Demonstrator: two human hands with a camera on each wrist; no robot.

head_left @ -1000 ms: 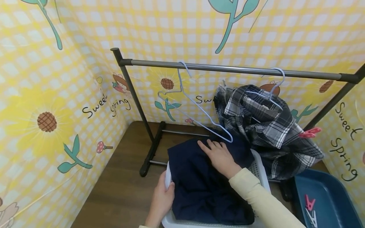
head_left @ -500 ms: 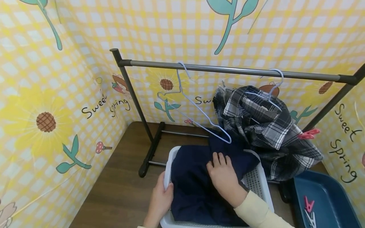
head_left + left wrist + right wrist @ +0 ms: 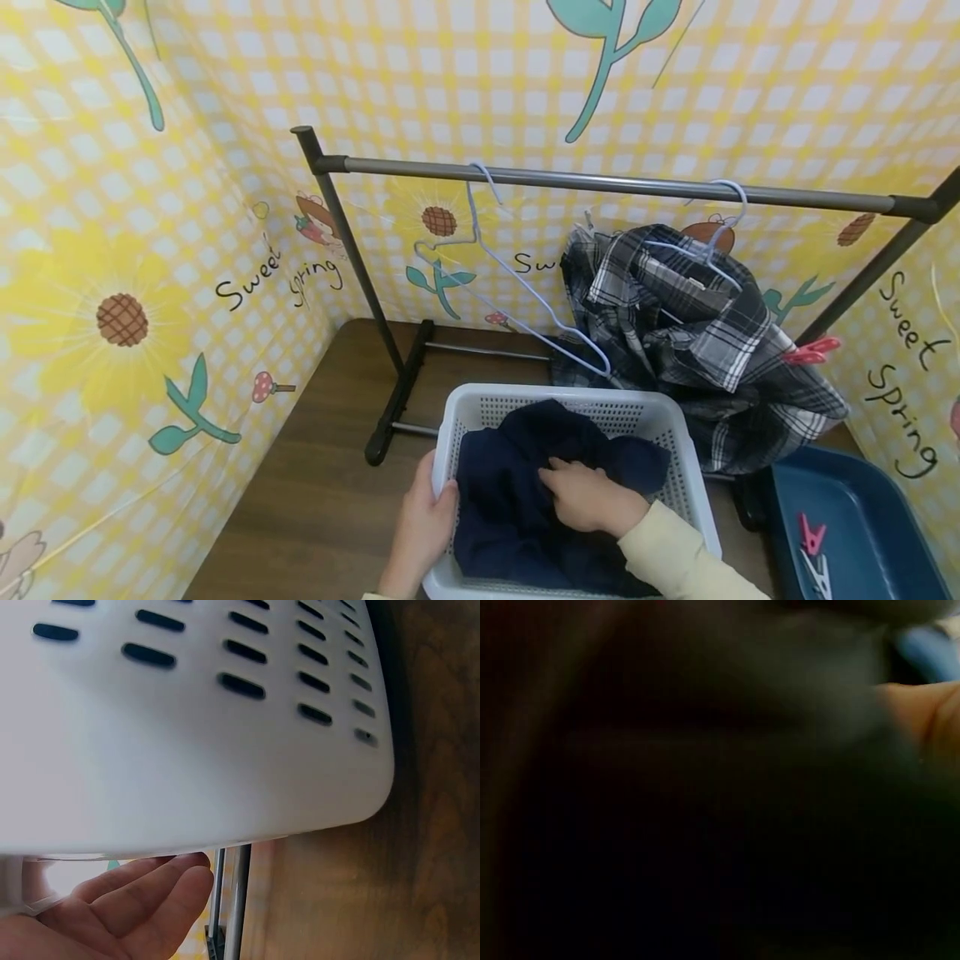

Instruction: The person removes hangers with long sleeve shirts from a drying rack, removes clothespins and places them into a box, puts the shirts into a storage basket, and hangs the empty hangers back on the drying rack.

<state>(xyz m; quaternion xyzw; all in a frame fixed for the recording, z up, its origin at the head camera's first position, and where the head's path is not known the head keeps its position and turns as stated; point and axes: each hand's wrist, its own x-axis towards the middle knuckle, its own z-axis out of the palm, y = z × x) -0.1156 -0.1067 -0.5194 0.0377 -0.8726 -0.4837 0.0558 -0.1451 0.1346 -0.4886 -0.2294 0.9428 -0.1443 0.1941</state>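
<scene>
A white perforated plastic basket (image 3: 461, 408) holds a crumpled navy garment (image 3: 502, 467). My left hand (image 3: 422, 521) grips the basket's left rim, thumb on top and fingers outside. In the left wrist view, the fingers of the left hand (image 3: 142, 907) bend under the rim beside the basket's slotted wall (image 3: 187, 765). My right hand (image 3: 592, 496) presses down into the garment's folds near the middle of the basket. Its fingers are bent and partly hidden by cloth, so I cannot tell if they pinch it. Dark, blurred cloth (image 3: 705, 825) fills most of the right wrist view.
Behind the basket stands a metal clothes rack (image 3: 600, 181). On it hang a bare light-blue hanger (image 3: 543, 304) and a plaid shirt (image 3: 675, 317) with a red clothespin (image 3: 812, 351). A teal tub (image 3: 862, 508) with clothespins (image 3: 812, 537) sits at right on the brown wooden surface (image 3: 300, 500).
The garment draped over the basket's back rim has come down inside, baring the rim. My right hand moved down and toward me, fingers bending. The left hand stays on the rim.
</scene>
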